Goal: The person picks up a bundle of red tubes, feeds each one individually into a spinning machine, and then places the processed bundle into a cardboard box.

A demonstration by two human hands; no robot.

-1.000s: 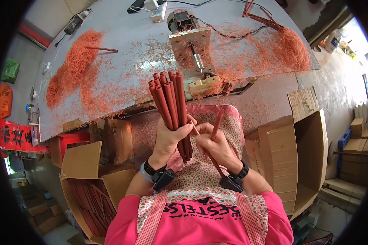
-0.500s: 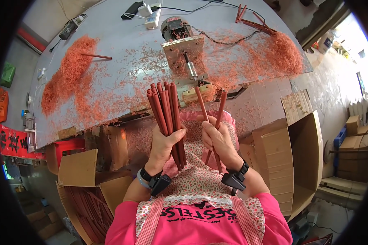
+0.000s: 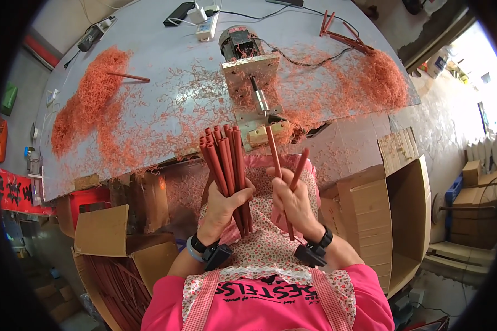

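Two hands [image 3: 259, 201] raised, gripping red tubes [image 3: 226, 160]

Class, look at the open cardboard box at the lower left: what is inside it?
The box holds a stack of long red tubes. Its flap and the person's left arm cover part of the stack, so the full contents cannot be seen.

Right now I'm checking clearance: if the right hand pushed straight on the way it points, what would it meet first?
Probably the small block below the motor's shaft; the right hand aims a red tube there, though depth is unclear.
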